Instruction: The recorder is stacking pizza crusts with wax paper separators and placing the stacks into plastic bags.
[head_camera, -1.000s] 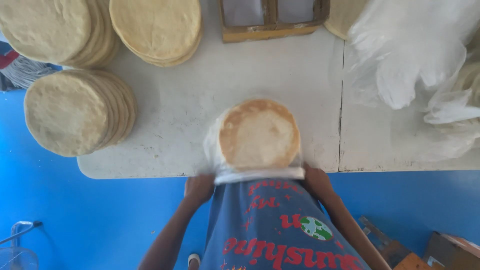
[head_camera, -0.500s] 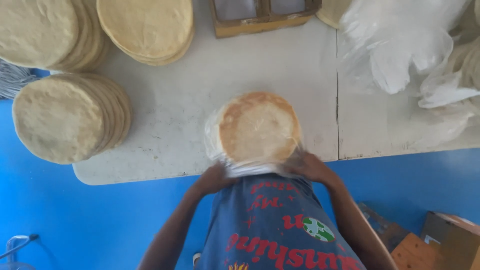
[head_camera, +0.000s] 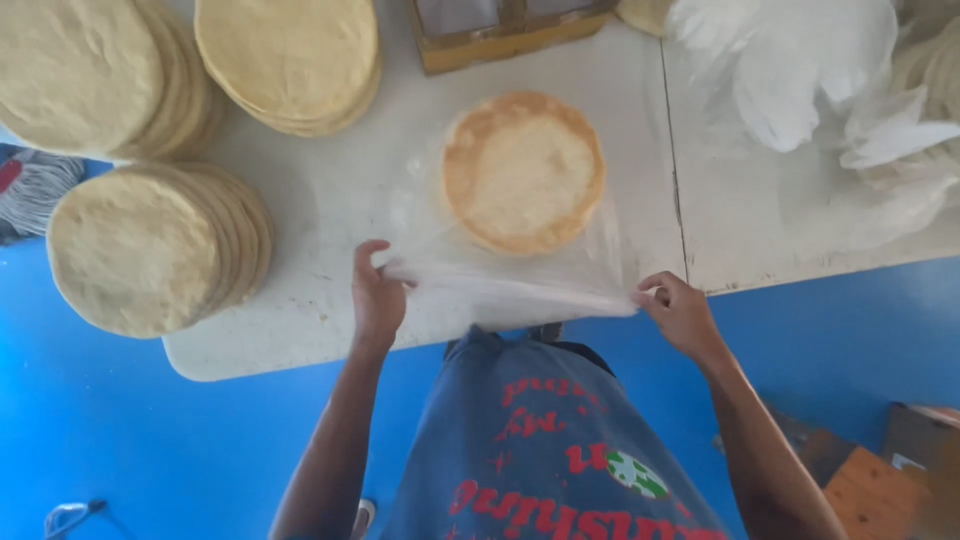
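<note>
Firmly pinched clear plastic bag (head_camera: 500, 285) mouth, left hand (head_camera: 378, 297) and right hand (head_camera: 680, 312) grip clamped, stretched apart; flatbread stack (head_camera: 523, 170) just beyond, inside.

We see three stacks of pale flatbreads on the white surface (head_camera: 330, 330): one at the top left corner (head_camera: 75, 70), one beside it at the top centre (head_camera: 288, 60), and a leaning stack (head_camera: 150, 245) near the left edge. A wooden box (head_camera: 500, 35) sits at the far edge. To the right lie crumpled clear plastic bags (head_camera: 820, 70). Below is a blue floor (head_camera: 120, 440).
</note>
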